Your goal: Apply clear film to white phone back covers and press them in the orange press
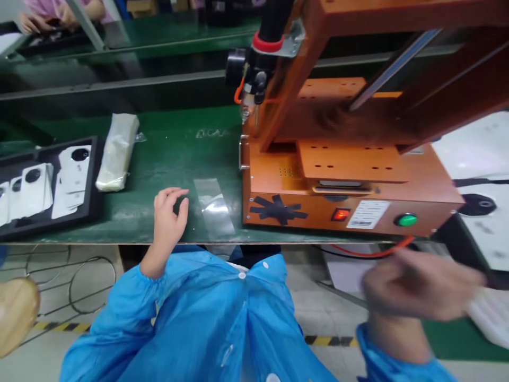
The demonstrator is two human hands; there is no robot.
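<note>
My left hand [170, 215] hovers at or rests on the green table edge, fingers loosely bent, thumb apart, nothing between them. Just right of it lies a clear plastic strip [217, 209], hanging slightly past the edge. My right hand [421, 284] is smeared by motion in front of the orange press machine [262, 204], below its green button [405, 219]; whether its fingers hold anything does not show. The machine bears a lit red switch [341, 214], a white label [368, 214] and crossed black tape [278, 209].
Left, a black tray [93, 183] holds several white phone back covers [36, 191], beside a bagged pale stack [118, 151]. More white panels [487, 223] lie at right. A red hose [369, 253] runs under the machine's front. Another person's hands [51, 22] work at top left.
</note>
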